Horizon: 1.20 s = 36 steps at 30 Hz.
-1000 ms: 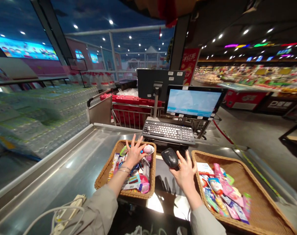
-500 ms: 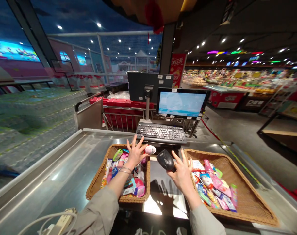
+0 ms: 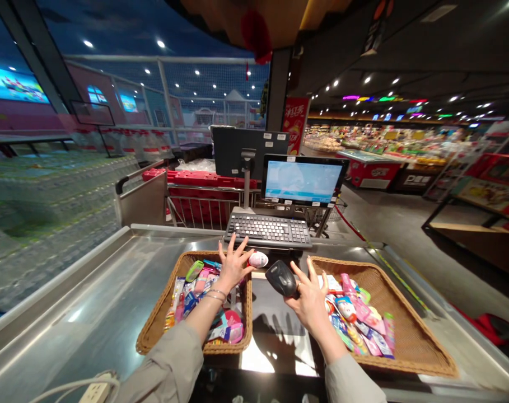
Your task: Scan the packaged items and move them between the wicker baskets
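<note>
Between the thumb and fingers of my left hand [image 3: 233, 266] is a small white-and-pink surprise egg [image 3: 258, 259]; the other fingers are spread. That hand is over the right side of the left wicker basket [image 3: 151, 330], which is full of small colourful packaged sweets and toys [image 3: 199, 288]. My right hand [image 3: 309, 299] grips a black barcode scanner [image 3: 281, 278] whose head faces the egg, a short gap apart. Its handle is mostly hidden by my hand. Just right of it, a second wicker basket [image 3: 422, 336] holds more small packages [image 3: 363, 319] at its left end.
Behind the baskets are a black keyboard [image 3: 266, 229] and a lit monitor [image 3: 302, 179], with another screen [image 3: 241, 154] turned away. The steel counter [image 3: 111, 280] has raised edges. A power strip [image 3: 95, 390] with white cables lies at lower left.
The camera view has shifted slightly, so the baskets and screens appear further left. The egg and scanner stay in my hands, and the egg now sits a little closer to the scanner head.
</note>
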Each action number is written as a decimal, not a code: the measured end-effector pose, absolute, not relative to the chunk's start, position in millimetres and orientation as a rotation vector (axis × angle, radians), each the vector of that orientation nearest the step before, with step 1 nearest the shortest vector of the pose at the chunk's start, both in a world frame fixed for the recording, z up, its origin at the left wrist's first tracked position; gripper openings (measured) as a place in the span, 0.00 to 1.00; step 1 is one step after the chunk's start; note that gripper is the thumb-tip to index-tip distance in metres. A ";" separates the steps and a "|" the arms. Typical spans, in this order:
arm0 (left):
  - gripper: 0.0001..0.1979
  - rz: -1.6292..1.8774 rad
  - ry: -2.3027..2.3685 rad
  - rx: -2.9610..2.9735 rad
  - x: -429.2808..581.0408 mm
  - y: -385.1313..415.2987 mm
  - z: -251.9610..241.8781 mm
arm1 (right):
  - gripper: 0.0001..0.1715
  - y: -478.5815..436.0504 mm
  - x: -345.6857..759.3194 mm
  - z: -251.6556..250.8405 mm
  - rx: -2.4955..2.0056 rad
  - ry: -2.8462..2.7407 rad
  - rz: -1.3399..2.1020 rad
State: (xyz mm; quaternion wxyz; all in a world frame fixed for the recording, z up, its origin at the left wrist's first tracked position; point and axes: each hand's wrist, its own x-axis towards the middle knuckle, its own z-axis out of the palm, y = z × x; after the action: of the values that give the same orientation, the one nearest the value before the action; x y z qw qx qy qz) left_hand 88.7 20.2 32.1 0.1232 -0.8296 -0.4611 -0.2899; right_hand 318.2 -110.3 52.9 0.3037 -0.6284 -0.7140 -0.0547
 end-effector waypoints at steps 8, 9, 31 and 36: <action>0.27 -0.865 -1.337 -2.432 88.7 22.7 31.0 | 0.13 -111.3 317.5 52.4 -1.657 -1.909 -0.151; 0.27 -0.867 -1.338 -2.432 88.6 22.7 31.0 | 0.13 -111.1 317.7 52.2 -1.658 -1.914 -0.146; 0.29 -0.861 -1.346 -2.438 89.2 25.8 30.7 | 0.14 -109.1 319.0 50.1 -1.633 -1.933 -0.145; 0.28 -0.862 -1.349 -2.441 90.9 28.1 29.9 | 0.12 -108.9 319.8 50.4 -1.637 -1.935 -0.139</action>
State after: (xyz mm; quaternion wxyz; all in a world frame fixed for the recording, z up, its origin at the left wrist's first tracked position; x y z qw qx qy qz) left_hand 90.9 28.1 29.9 0.1110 -0.8311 -0.4591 -0.2936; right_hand 319.8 -108.9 50.4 0.2973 -0.6158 -0.7278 -0.0523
